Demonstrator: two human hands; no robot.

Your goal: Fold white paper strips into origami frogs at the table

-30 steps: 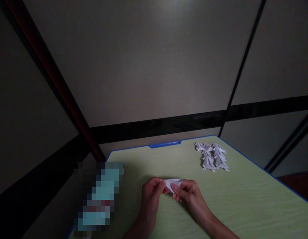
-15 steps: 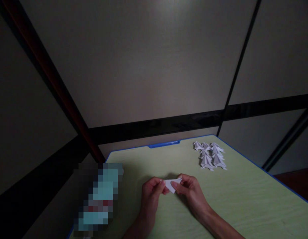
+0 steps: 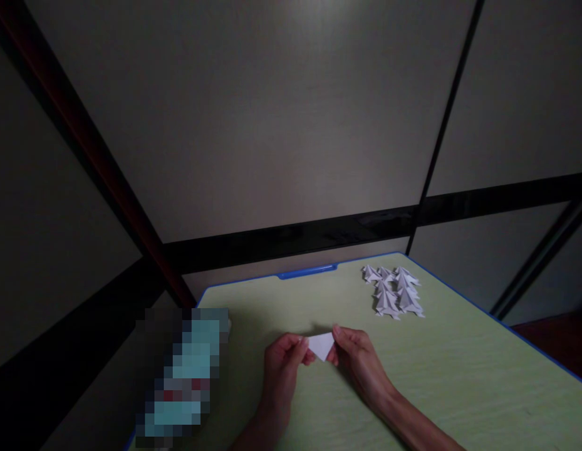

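A small piece of folded white paper (image 3: 321,346) is held between my two hands, just above the table, with a point facing down toward me. My left hand (image 3: 284,357) pinches its left corner between thumb and fingers. At the right corner, my right hand (image 3: 359,354) grips the paper, thumb on top and fingertips behind. Several folded white paper figures (image 3: 387,300), frog-like in outline, lie in overlapping rows beyond my right hand.
The light green table (image 3: 460,376) has a blue rim with a blue handle-like strip (image 3: 307,272) at the far side. On the left lies a pixelated teal object (image 3: 192,369). Behind the table rise grey panels (image 3: 291,125) with a black band.
My right thumb has slid off the paper's face to its right corner, so more of the paper shows. The view has shifted slightly.
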